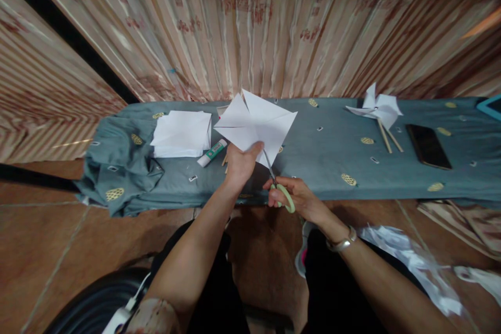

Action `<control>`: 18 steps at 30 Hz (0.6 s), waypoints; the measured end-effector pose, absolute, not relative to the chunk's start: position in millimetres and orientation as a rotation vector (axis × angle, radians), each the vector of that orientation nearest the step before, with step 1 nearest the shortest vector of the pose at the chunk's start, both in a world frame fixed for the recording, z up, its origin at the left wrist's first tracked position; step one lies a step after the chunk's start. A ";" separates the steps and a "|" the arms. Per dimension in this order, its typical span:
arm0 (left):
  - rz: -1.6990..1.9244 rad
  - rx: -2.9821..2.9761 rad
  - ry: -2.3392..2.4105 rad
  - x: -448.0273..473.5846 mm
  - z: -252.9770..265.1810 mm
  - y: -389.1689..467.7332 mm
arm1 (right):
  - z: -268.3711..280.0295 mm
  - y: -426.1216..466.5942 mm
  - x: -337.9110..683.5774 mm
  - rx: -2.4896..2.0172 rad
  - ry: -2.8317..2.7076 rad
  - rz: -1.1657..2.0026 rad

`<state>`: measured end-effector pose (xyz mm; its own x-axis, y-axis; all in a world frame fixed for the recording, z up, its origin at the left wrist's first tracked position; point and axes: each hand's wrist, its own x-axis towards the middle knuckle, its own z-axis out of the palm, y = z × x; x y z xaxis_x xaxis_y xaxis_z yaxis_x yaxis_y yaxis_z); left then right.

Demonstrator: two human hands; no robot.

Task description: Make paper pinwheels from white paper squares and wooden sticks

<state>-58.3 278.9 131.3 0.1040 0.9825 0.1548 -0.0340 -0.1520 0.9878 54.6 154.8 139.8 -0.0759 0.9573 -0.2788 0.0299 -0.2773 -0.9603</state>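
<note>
My left hand grips a square sheet of white paper by its near edge, thumb on top. Slits run inward from the sheet's corners at the left and top. In my right hand is a pair of scissors with pale green handles. Its blades reach into the near right part of the sheet, below my left thumb. A glue stick with a green label lies just left of my left hand, beside a stack of white paper. Some wooden sticks are partly hidden behind that hand.
A bench covered with a grey-green cloth runs across the view. On its right lie paper pinwheels on sticks and a black phone. Behind hangs a patterned curtain. Clear plastic wrapping lies on the floor at right.
</note>
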 end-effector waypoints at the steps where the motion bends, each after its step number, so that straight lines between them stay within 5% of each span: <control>1: 1.252 1.346 1.038 -58.4 131.5 279.1 | 139.1 154.7 54.7 -1.387 -1.135 1.463; 18: 1.294 1.318 0.984 -58.2 124.7 282.5 | 141.3 157.7 53.2 -1.414 -1.078 1.476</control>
<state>-58.2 282.5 124.7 0.0962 0.9797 0.1760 -0.0924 -0.1672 0.9816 53.2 157.7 141.3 -0.0472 0.9497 -0.3096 0.0063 -0.3097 -0.9508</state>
